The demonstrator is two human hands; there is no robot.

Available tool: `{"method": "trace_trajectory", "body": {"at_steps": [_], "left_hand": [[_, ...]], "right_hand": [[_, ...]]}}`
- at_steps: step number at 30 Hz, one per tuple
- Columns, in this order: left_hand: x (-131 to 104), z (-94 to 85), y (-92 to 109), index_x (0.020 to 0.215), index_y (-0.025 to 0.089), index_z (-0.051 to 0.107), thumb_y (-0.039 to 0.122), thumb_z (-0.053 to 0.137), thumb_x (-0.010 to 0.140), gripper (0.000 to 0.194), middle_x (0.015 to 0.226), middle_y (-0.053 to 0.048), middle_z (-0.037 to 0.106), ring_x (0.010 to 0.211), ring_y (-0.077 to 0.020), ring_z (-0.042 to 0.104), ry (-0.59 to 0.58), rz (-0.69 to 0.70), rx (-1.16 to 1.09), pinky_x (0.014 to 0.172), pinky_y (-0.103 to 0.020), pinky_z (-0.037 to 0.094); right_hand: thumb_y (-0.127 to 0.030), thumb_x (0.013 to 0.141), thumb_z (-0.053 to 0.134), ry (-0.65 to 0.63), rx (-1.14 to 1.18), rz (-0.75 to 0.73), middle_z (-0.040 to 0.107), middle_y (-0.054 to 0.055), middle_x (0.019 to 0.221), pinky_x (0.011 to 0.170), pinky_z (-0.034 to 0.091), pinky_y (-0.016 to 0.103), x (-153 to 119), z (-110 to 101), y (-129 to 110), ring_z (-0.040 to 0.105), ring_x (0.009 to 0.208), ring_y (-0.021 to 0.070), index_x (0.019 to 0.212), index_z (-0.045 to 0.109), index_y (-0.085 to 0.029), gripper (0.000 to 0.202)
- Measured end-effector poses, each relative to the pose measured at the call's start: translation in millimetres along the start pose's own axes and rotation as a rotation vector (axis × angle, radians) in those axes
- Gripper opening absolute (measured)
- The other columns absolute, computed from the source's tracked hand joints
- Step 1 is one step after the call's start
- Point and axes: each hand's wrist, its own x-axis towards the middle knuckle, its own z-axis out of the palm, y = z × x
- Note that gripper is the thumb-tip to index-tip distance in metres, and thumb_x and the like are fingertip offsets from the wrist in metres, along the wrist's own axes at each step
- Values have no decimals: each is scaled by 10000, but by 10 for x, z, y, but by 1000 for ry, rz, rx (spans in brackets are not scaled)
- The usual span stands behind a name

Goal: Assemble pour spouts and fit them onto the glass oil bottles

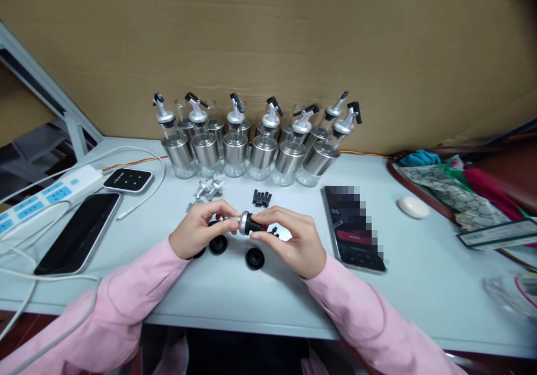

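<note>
Between my hands, above the table, is a pour spout [243, 223] with a silver collar and a black stopper, lying sideways. My left hand [205, 229] pinches its silver spout end. The fingers of my right hand [293, 238] are closed on the black stopper end. Round black stoppers [254, 258] lie on the table just below, one partly hidden by my left hand. Beyond my left hand is a small pile of silver spout parts [210, 186]. Several small black levers [262, 198] lie in a row past my right hand, with tiny black pieces [274, 231] near its fingers.
Several glass bottles with steel sleeves [235, 148] stand along the cardboard backing [251, 39], the front ones topped with spouts. Phones [79, 232] lie left and right [352, 229]. A power strip [50, 196], cables and a small black device [128, 180] are at left; a white oval object [413, 207] is at right.
</note>
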Motion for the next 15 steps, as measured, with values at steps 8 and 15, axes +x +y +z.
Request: {"method": "trace_trajectory", "body": {"at_steps": [8,15], "left_hand": [[-19,-18,48,763,142,651,323,586,818,199,701,-25,682,609,-110,576,91,267,274,600,-224,417],[-4,-60,57,809,136,615,300,517,870,200,682,-29,651,622,-128,538,63,494,490,652,-271,383]], "right_hand": [[-198,650,726,59,254,445,719,55,747,623,533,299,23,24,-57,662,659,171,747,693,-171,106],[-215,616,748,21,641,714,677,-9,575,522,516,226,58,36,-49,626,501,104,696,664,-155,130]]}}
